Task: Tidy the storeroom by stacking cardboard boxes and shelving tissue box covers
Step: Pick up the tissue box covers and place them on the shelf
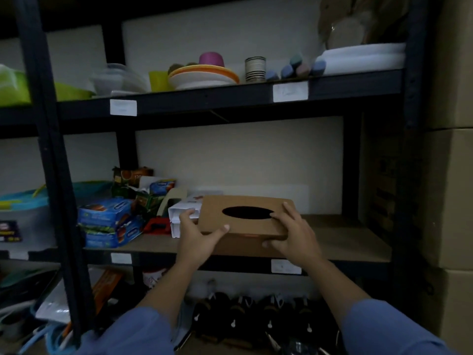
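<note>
Brown tissue box cover (245, 217), dark oval slot up, gripped by left hand (198, 235) and right hand (294, 234) on middle shelf (353, 242); white boxes (183, 217) touching its left.

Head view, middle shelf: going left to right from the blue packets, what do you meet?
blue packets → red item → white boxes → tissue box cover → bare shelf board → stacked cardboard boxes beyond the rack's right post
</note>
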